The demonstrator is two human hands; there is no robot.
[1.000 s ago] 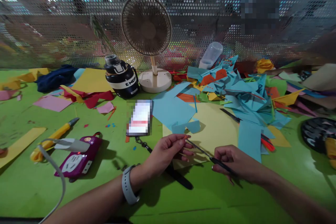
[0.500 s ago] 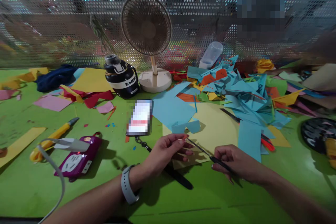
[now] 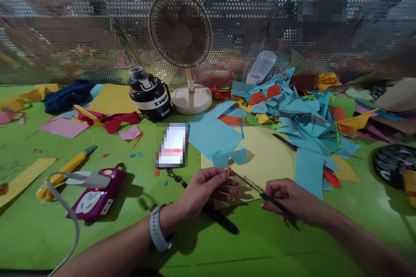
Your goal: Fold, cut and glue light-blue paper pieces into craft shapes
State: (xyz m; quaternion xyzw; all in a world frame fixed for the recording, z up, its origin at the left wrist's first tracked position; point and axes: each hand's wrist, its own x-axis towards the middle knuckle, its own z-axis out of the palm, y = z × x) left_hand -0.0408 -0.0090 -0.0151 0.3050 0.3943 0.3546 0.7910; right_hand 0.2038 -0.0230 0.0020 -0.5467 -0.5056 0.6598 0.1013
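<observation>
My left hand (image 3: 208, 188), with a pale watch on its wrist, pinches a tiny orange piece (image 3: 229, 171) between thumb and fingertips. The other fingers are spread a little below it. My right hand (image 3: 286, 199) is closed around the black handle of a thin metal tool (image 3: 248, 182). The tool's tip meets the orange piece. Under both hands lies a pale yellow sheet (image 3: 269, 156), with a cut blue scrap (image 3: 238, 156) on it.
A phone (image 3: 172, 145) with a strap, a purple power bank (image 3: 97, 194) and a yellow cutter (image 3: 65, 169) lie left. Behind stand a black bottle (image 3: 151, 95) and a fan (image 3: 191, 99). Blue paper scraps (image 3: 299, 112) pile at the back right, near scissors (image 3: 331, 175).
The fingers of my left hand have shifted slightly at the orange piece, which shows more now. My right hand and the tool are almost unmoved.
</observation>
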